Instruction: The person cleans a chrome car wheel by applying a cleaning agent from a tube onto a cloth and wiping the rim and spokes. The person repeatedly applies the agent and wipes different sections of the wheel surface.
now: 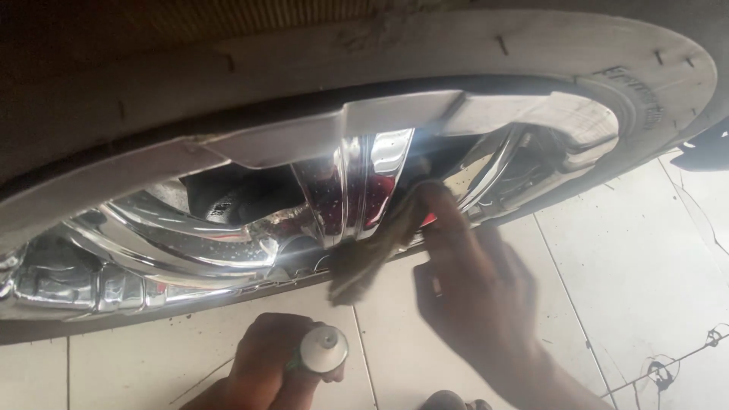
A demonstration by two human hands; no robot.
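Two hands, right grip [467, 281] pressing cloth [380, 243] on rim [357, 182]

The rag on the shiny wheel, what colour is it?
The rag looks dull brownish-grey, seen in the head view.

The wheel [250, 228] stands on the tiled floor [623, 258], the tube [323, 349] before it.

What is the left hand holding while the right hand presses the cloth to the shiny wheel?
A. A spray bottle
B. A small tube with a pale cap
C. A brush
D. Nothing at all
B: the left hand is closed around a small tube whose pale round cap faces the camera, low over the tiled floor, while the right hand holds the cloth against the chrome wheel.
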